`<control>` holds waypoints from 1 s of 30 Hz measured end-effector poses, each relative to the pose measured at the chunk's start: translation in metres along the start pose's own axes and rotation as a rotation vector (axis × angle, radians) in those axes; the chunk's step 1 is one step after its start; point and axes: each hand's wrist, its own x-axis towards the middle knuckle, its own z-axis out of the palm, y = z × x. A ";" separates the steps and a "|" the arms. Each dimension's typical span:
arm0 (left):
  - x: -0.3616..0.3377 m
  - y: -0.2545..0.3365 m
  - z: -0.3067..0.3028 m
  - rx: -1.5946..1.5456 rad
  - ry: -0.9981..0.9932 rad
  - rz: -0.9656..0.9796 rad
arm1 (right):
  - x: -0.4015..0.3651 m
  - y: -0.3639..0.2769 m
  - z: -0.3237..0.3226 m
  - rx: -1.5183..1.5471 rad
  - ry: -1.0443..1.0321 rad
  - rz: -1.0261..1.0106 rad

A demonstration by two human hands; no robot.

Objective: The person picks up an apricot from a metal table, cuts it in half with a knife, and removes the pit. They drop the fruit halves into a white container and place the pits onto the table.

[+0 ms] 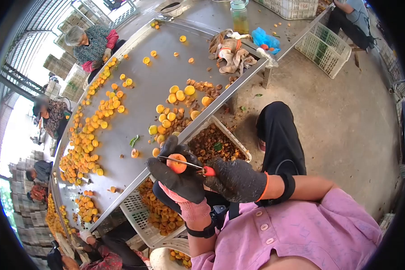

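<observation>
Both my hands wear dark gloves and meet near the table's edge. An orange fruit (177, 163) with a hollow in its face lies in my left hand (179, 173), between thumb and fingers. My right hand (238, 179) is closed around the red handle of a knife (209, 171). The thin blade crosses the front of the fruit and points left. Just beyond my hands, several whole yellow-orange fruits (180, 95) rest on the metal table (141, 103) beside brown pits (204, 86).
A crate of pits (216, 143) stands under the table edge, and a white crate (141, 220) holds halved fruit. Cloths (229, 51), a blue bag (264, 39) and a bottle (239, 18) are at the far corner. Other people (92, 47) sit around the table.
</observation>
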 end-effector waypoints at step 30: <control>-0.014 -0.018 0.049 0.269 -0.489 0.087 | 0.008 0.036 -0.077 -0.004 -0.010 -0.014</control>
